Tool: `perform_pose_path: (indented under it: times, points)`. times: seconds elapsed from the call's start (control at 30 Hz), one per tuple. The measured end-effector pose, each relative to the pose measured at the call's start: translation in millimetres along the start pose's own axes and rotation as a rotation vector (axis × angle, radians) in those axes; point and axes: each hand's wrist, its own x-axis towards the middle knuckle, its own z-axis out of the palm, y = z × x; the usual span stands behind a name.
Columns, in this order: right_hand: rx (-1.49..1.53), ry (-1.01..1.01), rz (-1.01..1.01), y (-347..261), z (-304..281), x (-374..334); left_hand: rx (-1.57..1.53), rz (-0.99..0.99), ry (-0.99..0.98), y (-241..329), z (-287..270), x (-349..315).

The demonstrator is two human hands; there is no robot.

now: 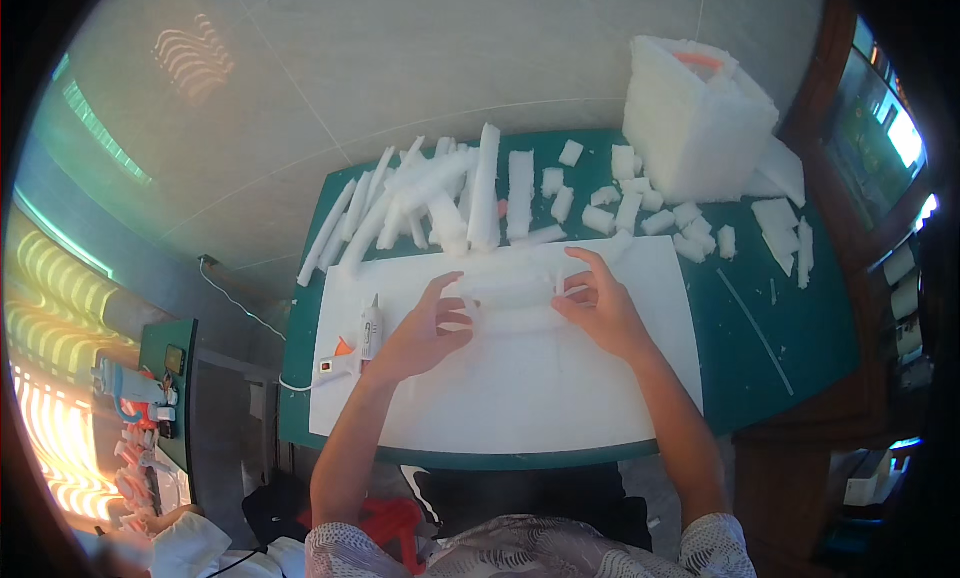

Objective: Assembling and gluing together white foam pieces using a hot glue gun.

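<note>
A white, translucent foam piece (515, 290) spans the gap between my hands above a white board (520, 408). Its pale outline blends into the board, so the exact shape is hard to make out. My left hand (432, 326) grips its left end with curled fingers. At the right end, my right hand (600, 306) pinches it between thumb and fingers. A white glue gun (370, 336) with an orange trigger stands on the board, left of my left hand, nozzle pointing up and away.
Long white foam strips (430, 193) are heaped at the back left of the green table (780, 348). Small foam chunks (630, 203) lie scattered at the back right, beside a tall white foam box (690, 123). A thin clear stick (755, 330) rests at right. A white cord (235, 303) runs off left.
</note>
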Motion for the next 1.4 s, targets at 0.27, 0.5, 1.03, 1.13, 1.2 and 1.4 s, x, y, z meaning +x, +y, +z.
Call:
perform_pose_path:
  times: [0.27,0.5,1.03,1.13,1.2,1.4]
  points:
    - [-0.06,-0.03,-0.002,0,-3,-2,-0.02,-0.117,0.072,23,5,-2]
    - [-0.039,-0.055,-0.008,-1,2,-1,0.455,0.264,0.242,39,8,5]
    - [-0.092,-0.068,-0.076,0,0,-3,0.65,0.187,0.033,70,23,30]
    - [-0.1,-0.086,-0.086,-2,0,-3,0.603,0.182,0.068,76,21,25]
    - [-0.102,-0.09,-0.088,-1,0,-3,0.592,0.183,0.067,77,20,24]
    - [-0.118,-0.115,-0.112,-3,0,-4,0.559,0.185,0.04,77,21,22]
